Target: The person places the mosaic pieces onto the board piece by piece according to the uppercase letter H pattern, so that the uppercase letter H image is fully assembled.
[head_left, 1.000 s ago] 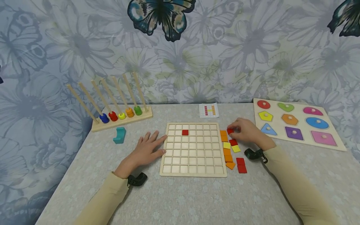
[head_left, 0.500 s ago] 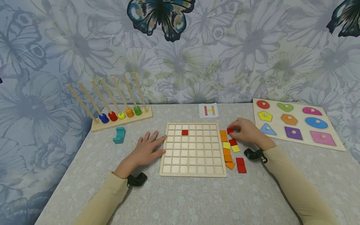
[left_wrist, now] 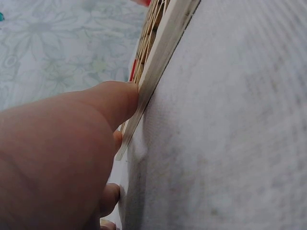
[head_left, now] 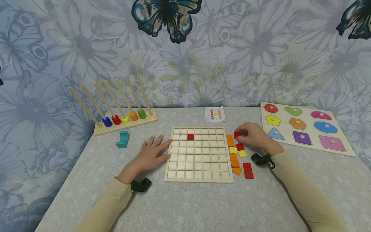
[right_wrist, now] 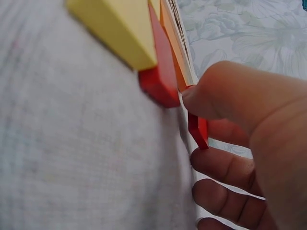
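Observation:
A square wooden grid board (head_left: pixel 198 154) lies in the middle of the table, one red tile (head_left: pixel 190 137) in a cell of its upper part. Spread flat at the board's left edge is my left hand (head_left: pixel 152 154), its thumb against the rim in the left wrist view. To the right of the board my right hand (head_left: pixel 253 135) pinches another red tile (right_wrist: pixel 199 129) between thumb and fingers, low over the table. Nearby lie a red tile (head_left: pixel 240 147), a yellow tile (head_left: pixel 242 153) and several orange tiles (head_left: pixel 234 163) along the board's right edge.
Two red tiles (head_left: pixel 248 170) lie nearer me. A pattern card (head_left: pixel 215 114) sits behind the board. At the back left stands a peg rack (head_left: pixel 127 121) with coloured rings, a teal block (head_left: pixel 123 139) before it. A shape puzzle board (head_left: pixel 308 129) occupies the back right.

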The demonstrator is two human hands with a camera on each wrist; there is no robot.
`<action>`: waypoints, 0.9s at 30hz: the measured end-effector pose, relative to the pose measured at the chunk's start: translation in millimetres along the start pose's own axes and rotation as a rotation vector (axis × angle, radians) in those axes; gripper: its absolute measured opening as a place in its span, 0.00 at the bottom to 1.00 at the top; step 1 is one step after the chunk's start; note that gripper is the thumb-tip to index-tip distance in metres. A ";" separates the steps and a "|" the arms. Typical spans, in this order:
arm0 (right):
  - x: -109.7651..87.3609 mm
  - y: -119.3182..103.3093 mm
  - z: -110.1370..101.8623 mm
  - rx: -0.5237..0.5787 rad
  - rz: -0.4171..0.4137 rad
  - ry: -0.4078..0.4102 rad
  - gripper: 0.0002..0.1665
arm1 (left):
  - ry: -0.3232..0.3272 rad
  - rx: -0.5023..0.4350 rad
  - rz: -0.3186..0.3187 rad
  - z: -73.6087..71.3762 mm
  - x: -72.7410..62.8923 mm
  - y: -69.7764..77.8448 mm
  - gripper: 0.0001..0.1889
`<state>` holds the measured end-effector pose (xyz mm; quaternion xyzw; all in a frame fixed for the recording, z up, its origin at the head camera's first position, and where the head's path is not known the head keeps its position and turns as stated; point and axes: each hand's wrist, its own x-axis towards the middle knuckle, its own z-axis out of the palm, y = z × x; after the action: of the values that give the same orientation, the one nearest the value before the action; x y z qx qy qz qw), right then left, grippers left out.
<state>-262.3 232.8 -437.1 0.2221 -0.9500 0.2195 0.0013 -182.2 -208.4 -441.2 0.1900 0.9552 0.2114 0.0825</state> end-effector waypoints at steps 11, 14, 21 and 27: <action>-0.2 -3.5 -2.5 0.006 -0.014 0.007 0.15 | -0.007 0.000 0.003 -1.2 0.7 -1.5 0.33; -0.3 -5.0 -3.4 0.016 -0.010 0.008 0.15 | -0.011 -0.004 0.005 -0.9 0.5 -2.1 0.33; 0.5 -8.3 -4.4 0.012 0.000 0.015 0.15 | -0.008 0.000 -0.001 0.0 0.2 -1.2 0.33; 0.8 -13.9 -5.0 0.009 -0.020 0.033 0.15 | 0.005 0.011 -0.005 0.4 -0.8 -0.3 0.33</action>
<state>-257.7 223.4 -426.8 0.2280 -0.9466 0.2274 0.0182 -181.4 -208.8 -441.6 0.1877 0.9570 0.2065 0.0795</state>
